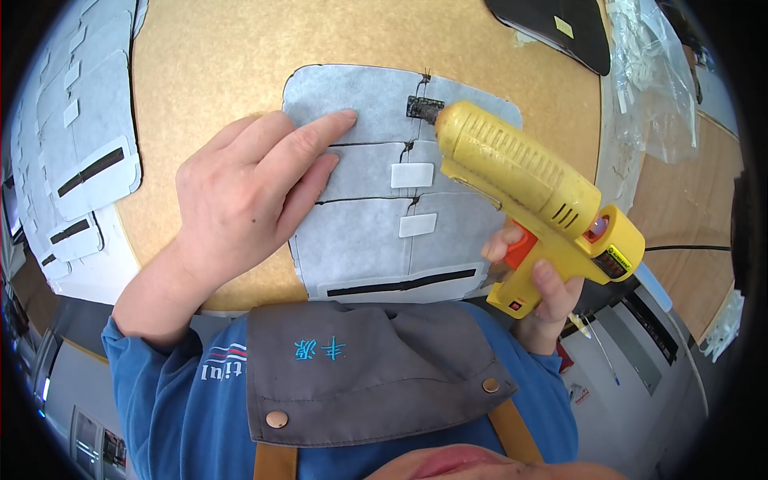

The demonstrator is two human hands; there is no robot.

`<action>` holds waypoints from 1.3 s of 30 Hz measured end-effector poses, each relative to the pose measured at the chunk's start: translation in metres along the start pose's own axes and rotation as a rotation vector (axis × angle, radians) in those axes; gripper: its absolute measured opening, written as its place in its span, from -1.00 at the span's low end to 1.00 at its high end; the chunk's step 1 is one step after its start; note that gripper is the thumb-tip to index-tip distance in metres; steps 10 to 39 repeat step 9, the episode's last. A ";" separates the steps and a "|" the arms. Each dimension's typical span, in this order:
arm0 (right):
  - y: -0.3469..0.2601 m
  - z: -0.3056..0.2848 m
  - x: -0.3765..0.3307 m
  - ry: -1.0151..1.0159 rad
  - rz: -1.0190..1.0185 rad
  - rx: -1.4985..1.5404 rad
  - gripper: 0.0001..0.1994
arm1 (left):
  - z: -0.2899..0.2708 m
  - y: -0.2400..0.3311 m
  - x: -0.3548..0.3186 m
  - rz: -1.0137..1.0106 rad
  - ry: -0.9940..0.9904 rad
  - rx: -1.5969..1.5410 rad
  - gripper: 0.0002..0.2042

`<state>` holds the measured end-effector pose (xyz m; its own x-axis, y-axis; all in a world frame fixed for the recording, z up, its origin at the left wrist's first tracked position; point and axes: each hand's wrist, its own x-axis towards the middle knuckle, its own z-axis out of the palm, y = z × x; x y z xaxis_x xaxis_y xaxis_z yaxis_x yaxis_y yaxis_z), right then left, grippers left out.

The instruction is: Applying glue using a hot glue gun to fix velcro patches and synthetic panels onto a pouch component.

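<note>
A grey fabric panel (364,172) with rounded upper corners and dark-edged seams lies on the tan board. Two small white rectangular pads, an upper pad (412,175) and a lower pad (418,226), sit along its vertical middle line. My left hand (244,188) rests on the panel's left part, index finger and thumb stretched out and holding nothing. In my right hand (548,288) is a yellow hot glue gun (520,164), gripped by the handle with a finger at the orange trigger (520,246). Its nozzle meets a small black patch (424,108) near the panel's top; the contact point is partly hidden.
Several similar grey panels (88,128) lie overlapped at the left. A dark panel (552,28) sits at the far right, beside crumpled clear plastic (652,80). A black cord (688,248) runs rightward behind the glue gun. The tan board (216,56) lies underneath.
</note>
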<state>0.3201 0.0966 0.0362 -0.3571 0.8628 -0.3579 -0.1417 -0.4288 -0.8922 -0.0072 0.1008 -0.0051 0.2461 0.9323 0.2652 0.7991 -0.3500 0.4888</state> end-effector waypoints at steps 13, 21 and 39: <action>-0.009 0.004 -0.015 0.089 0.023 0.031 -0.43 | -0.001 0.007 0.008 0.024 -0.008 0.019 -0.58; -0.009 0.004 -0.015 0.089 0.023 0.031 -0.43 | -0.001 0.007 0.008 0.024 -0.008 0.019 -0.58; -0.009 0.004 -0.015 0.089 0.023 0.031 -0.43 | -0.001 0.007 0.008 0.024 -0.008 0.019 -0.58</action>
